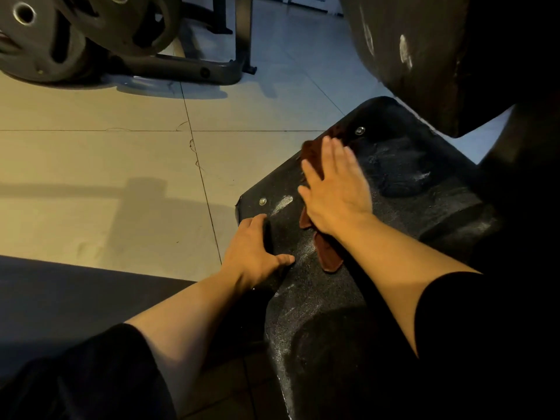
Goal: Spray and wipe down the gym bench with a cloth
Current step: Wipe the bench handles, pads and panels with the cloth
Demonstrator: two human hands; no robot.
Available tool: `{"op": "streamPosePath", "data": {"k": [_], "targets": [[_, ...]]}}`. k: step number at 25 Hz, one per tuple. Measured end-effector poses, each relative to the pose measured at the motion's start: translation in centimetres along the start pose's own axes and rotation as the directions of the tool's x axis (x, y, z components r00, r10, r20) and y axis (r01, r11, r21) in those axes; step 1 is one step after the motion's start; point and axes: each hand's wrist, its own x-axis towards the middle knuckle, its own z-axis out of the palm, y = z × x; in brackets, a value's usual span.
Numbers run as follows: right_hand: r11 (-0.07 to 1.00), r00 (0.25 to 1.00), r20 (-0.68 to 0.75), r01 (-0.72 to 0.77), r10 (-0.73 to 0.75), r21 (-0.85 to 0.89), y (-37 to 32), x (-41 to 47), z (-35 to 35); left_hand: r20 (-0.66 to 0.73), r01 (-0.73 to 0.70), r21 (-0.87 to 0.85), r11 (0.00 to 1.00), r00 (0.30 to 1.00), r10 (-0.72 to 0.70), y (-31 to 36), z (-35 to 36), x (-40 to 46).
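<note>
Head view, items listed left to right.

Grey round weight plates with cut-out grips (45, 37): upper left, leaning on a dark metal rack frame (194, 68); cut off by the top and left edges. No lettering can be read on them.

Pale tiled floor (106, 153): dark grout lines, a few scuff marks, a long shadow lying across it.

Dark mat or pad edge (60, 286): lower left, partly covered by the left forearm; too dim to identify.

Black sleeves: one on each forearm, pushed up, cut off at the bottom and right edges.

Left hand (254, 253): rests on the near left edge of the bench surface, fingers curled over the rim and gripping it, thumb lying on top.

Black textured gym bench surface with two round silver bolts (327, 298): runs from the lower centre towards the upper right. Whitish streaks and patches show on it. Its lower end is cut off by the frame; its right side falls into shadow.

Dark brown-red cloth (328, 257): lies on the bench surface under the right hand; only its far corner and near tail stick out, the middle is hidden.

Right hand (333, 186): flat on the cloth, fingers straight and slightly spread, pressing it down; blurred at the fingertips.

Large black padded part (409, 56): upper right, worn white in spots, cut off by the top edge and mostly in darkness. No brand or label is legible anywhere.
</note>
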Motion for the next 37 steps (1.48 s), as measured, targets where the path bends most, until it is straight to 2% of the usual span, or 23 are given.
{"op": "streamPosePath", "data": {"k": [6,9,11,13,15,17,19,24,27,29,32,34,35,37], "targets": [[0.973,0.97,0.081,0.225,-0.229,0.048,-7.0,-1.2,1.4,0.004,0.033,0.004,0.999,0.999,-0.033,-1.6,0.5,-0.2],[0.958,0.956,0.055,0.286,-0.287,0.037,-6.4,-1.7,1.5,0.02,0.05,0.023,0.998,0.999,-0.051,-1.7,0.4,0.1],[0.97,0.97,0.005,0.243,-0.243,-0.001,-3.8,-1.1,0.9,0.019,0.058,0.006,0.998,0.998,-0.058,-1.4,0.3,0.2],[0.995,0.994,-0.036,0.099,-0.1,-0.029,-0.5,0.0,0.1,0.046,0.075,0.0,0.997,0.996,-0.075,-1.3,0.3,0.0],[0.999,1.0,-0.027,-0.014,0.013,-0.041,1.4,0.9,-0.5,0.065,0.07,0.023,0.997,0.995,-0.071,-1.4,0.2,-0.2],[0.998,0.999,-0.013,-0.049,0.048,-0.026,1.1,1.3,-0.2,0.075,0.069,0.021,0.997,0.995,-0.07,-1.5,0.2,-0.4],[1.0,1.0,-0.01,-0.006,0.006,0.01,-0.9,1.1,0.2,0.083,0.097,0.002,0.995,0.992,-0.097,-1.5,0.2,-0.3],[0.97,0.971,0.036,0.234,-0.236,0.063,-6.8,-1.0,1.5,0.046,0.071,0.016,0.997,0.996,-0.071,-1.7,0.1,-0.4],[0.94,0.939,0.061,0.333,-0.338,0.076,-6.5,-1.6,1.5,0.077,0.055,0.062,0.997,0.995,-0.06,-1.5,0.0,-0.5],[0.945,0.945,0.038,0.323,-0.325,0.052,-3.9,-1.5,0.6,0.096,0.051,0.099,0.994,0.994,-0.061,-1.1,-0.1,-0.7],[0.991,0.991,0.023,0.131,-0.132,0.034,0.1,-1.3,-0.4,0.142,0.01,0.199,0.98,0.989,-0.039,-0.5,-0.4,-1.3],[0.998,0.997,0.036,0.063,-0.064,0.031,0.1,-1.3,-0.4,0.144,-0.02,0.275,0.961,0.989,-0.02,-0.5,-0.8,-1.7],[0.997,0.997,0.037,0.068,-0.07,0.036,-0.9,-1.5,-0.3,0.128,-0.022,0.312,0.95,0.992,-0.019,-0.6,-1.0,-1.9],[0.984,0.984,0.043,0.171,-0.173,0.048,-4.3,-2.4,0.2,0.074,-0.014,0.375,0.927,0.997,-0.014,-1.1,-1.4,-2.2]]}}
